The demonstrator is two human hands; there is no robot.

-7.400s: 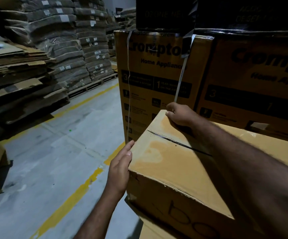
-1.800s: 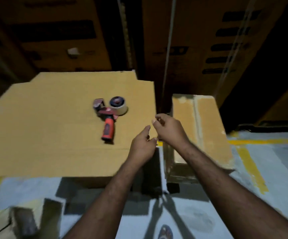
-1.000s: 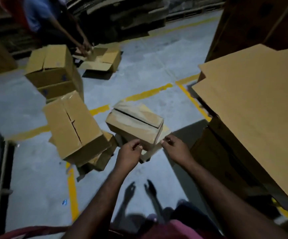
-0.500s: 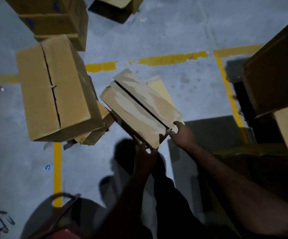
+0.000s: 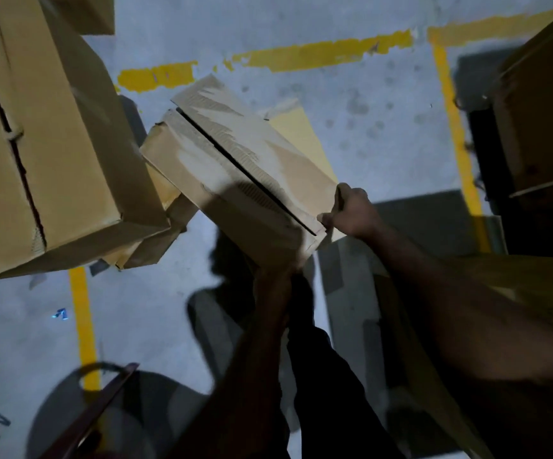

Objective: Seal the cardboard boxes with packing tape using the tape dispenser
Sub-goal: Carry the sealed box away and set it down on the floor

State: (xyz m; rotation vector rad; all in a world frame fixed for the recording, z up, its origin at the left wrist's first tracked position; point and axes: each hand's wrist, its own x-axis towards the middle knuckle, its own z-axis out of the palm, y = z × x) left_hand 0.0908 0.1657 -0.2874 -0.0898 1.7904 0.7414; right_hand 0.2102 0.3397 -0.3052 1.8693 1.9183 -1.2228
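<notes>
Since half a second ago the small brown cardboard box with the open top seam [image 5: 235, 167] has risen a little towards the person, and it sits tilted. The right hand [image 5: 351, 212] curls round its near right corner. The left hand [image 5: 275, 279] is under the near edge in shadow, so I cannot tell how its fingers lie. The box's bulk lies beyond and left of both grips, so I would lift it level, flaps together, clear of the larger brown carton [image 5: 46, 144] beside it. The tape dispenser is out of sight.
</notes>
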